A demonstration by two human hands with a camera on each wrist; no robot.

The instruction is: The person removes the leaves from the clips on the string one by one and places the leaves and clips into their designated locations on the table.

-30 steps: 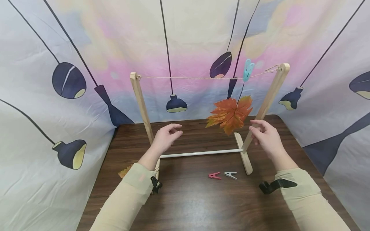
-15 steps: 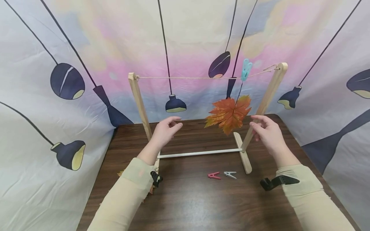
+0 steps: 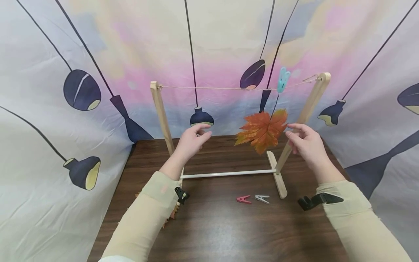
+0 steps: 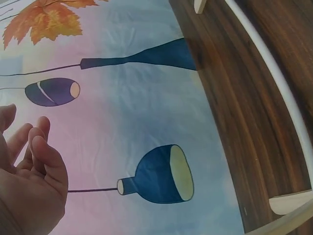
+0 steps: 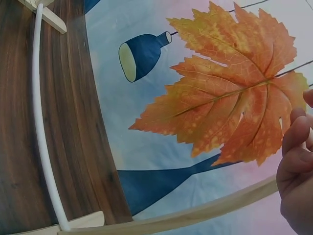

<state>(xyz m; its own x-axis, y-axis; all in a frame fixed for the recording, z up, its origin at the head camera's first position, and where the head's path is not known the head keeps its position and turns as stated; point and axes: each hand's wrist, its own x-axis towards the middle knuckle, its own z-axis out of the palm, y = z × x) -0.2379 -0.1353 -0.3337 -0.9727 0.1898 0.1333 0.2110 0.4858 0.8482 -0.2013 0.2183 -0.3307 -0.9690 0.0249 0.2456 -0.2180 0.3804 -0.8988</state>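
Note:
An orange maple leaf (image 3: 262, 131) hangs by its dark stem from a light-blue clothespin (image 3: 283, 80), which is clipped to a thin string (image 3: 209, 87). My right hand (image 3: 307, 145), fingers loosely bent, is at the leaf's right edge; whether the fingertips touch it I cannot tell. In the right wrist view, the leaf (image 5: 234, 93) spreads beside those fingers. My left hand (image 3: 190, 143) hovers near the left post with loosely bent fingers and nothing in them. A red clothespin (image 3: 243, 199) and a white clothespin (image 3: 262, 198) lie on the table.
The string runs between a left wooden post (image 3: 162, 116) and a right wooden post (image 3: 312, 98). A white rod (image 3: 229, 174) joins their feet low down. More leaves (image 3: 173, 214) lie partly hidden under my left forearm. A printed cloth (image 3: 222, 36) hangs behind the table (image 3: 229, 233).
Both hands have risen a little. My right hand has come nearer the leaf's right edge. The leaf, string and clothespins stay as they were.

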